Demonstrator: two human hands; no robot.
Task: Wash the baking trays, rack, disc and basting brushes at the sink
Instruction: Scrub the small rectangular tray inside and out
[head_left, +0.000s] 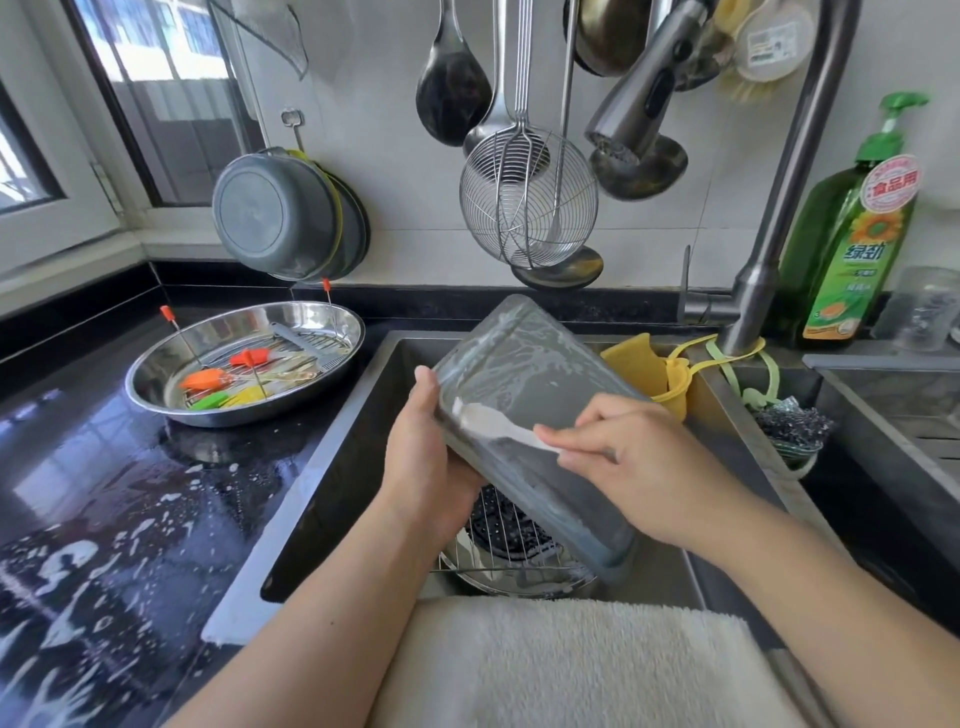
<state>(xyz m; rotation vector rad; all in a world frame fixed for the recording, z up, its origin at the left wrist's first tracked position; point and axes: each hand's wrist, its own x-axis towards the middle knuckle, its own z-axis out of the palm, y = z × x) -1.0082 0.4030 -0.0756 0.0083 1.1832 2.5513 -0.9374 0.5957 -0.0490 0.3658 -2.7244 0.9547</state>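
Observation:
A grey rectangular baking tray (524, 379), streaked with white suds, is tilted over the sink (332, 483). My left hand (421, 447) grips its left edge. My right hand (634, 467) pinches a white soapy cloth or sponge (498, 423) against the tray's underside. Below them, a round wire rack (498, 561) lies on the sink floor over a dark disc (504, 535). On the counter to the left, a round steel pan (156, 369) holds orange, green and yellow basting brushes (205, 379) on a wire grid.
The faucet (639, 98) hangs over the sink's right side. Ladles and a wire skimmer (527, 202) hang on the wall behind. A green dish soap bottle (852, 249) stands at the right. Suds cover the black counter (93, 519). A white towel (561, 660) drapes the sink's front edge.

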